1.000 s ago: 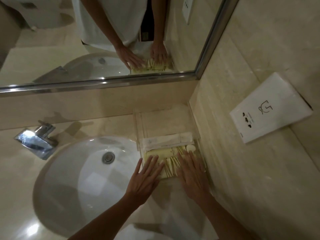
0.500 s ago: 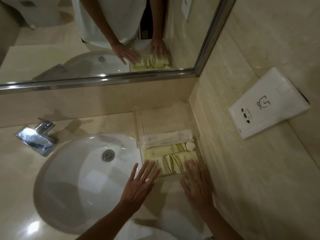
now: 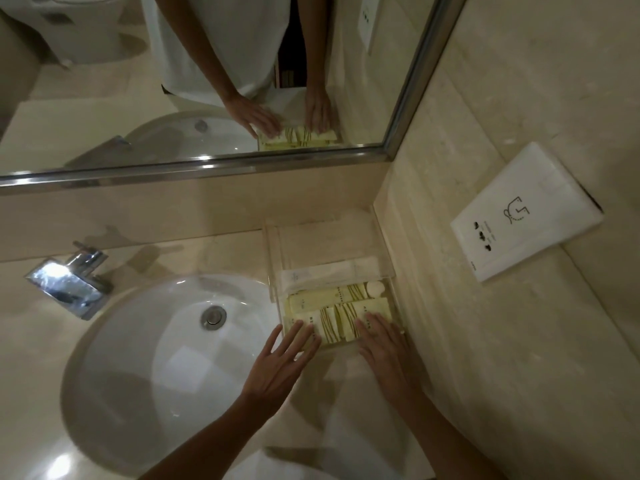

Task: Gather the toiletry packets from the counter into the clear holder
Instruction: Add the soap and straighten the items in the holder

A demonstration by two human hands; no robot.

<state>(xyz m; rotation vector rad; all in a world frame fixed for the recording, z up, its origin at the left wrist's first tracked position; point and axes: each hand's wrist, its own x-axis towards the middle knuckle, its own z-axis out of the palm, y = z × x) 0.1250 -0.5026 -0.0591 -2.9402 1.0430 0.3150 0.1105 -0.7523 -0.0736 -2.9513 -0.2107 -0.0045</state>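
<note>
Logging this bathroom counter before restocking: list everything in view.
clear holder: one, transparent, in the counter's back right corner
toiletry packets: several, pale yellow, lying in the holder
white packet: one, behind the yellow ones
sink: one, white, left of the holder
faucet: one, chrome, far left
mirror: one, on the back wall
white bag: one, on the right ledge
left hand: open, flat
right hand: open, flat

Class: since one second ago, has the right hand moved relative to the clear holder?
Yes. The right hand has drawn back slightly toward the person; against the clear holder, its fingertips cover less of the yellow packets.
</note>
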